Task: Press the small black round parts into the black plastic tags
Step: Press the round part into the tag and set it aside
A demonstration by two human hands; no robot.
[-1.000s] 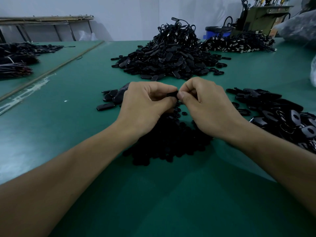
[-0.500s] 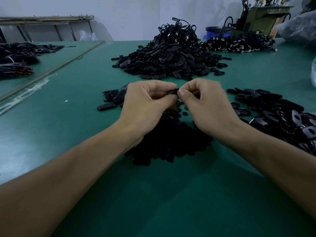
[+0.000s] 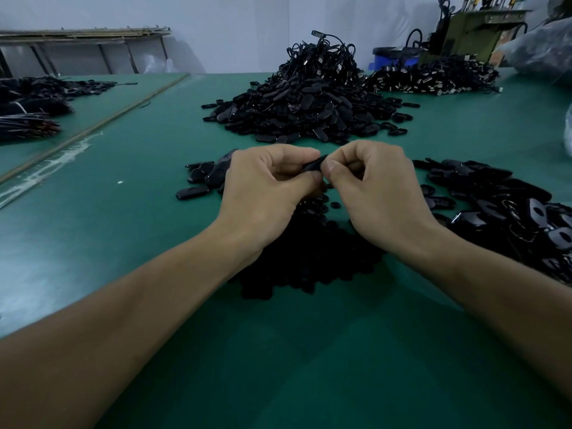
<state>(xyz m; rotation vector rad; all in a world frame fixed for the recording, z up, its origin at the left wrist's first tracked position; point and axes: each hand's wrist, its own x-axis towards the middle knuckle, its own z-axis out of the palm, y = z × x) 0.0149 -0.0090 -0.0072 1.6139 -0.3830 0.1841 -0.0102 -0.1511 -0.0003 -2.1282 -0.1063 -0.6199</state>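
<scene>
A black plastic tag point(image 3: 314, 165) is held between both hands above the green table point(image 3: 130, 230). My left hand point(image 3: 266, 193) grips its left end with curled fingers and thumb. My right hand point(image 3: 376, 193) pinches its right end, thumb tip pressed on it. Whether a round part sits in the tag is hidden by the fingers. Beneath the hands lies a heap of small black round parts point(image 3: 309, 261). A few loose tags point(image 3: 202, 179) lie left of my left hand, and a spread of tags point(image 3: 507, 209) lies to the right.
A tall mound of black tags with cords point(image 3: 309, 100) rises behind the hands. Another bundle point(image 3: 433, 77) lies at the back right beside a blue bin point(image 3: 393, 58) and a machine point(image 3: 483, 29). More dark bundles point(image 3: 31, 100) sit on the left table section.
Both hands stay together on the tag; they shifted very slightly upward and the tag shows a little more between the thumbs.
</scene>
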